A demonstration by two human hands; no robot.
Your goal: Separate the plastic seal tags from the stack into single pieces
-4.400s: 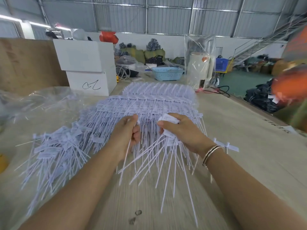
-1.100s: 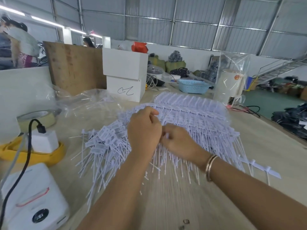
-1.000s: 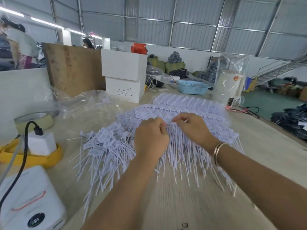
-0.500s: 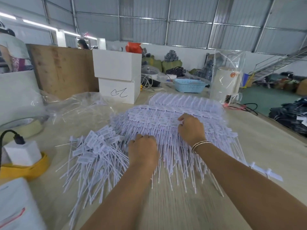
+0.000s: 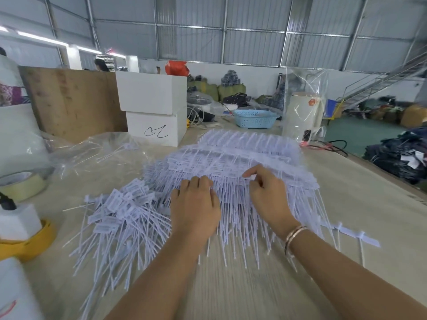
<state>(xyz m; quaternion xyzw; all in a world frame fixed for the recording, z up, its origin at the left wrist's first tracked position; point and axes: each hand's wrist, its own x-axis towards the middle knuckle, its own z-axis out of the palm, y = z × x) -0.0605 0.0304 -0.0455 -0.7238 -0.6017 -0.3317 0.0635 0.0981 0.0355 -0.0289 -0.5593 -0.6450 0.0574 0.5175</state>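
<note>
Pressing my left hand (image 5: 195, 205) flat on the stack (image 5: 233, 167) mid-table, my right hand (image 5: 265, 192) pinches one near tag; I fear tangled tails could drag neighbours onto the loose pile (image 5: 120, 215) left.

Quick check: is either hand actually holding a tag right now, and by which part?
The right hand seems to pinch a tag at the stack's near edge; which part is blurred. The left hand rests curled there; its grip cannot be told.
</note>
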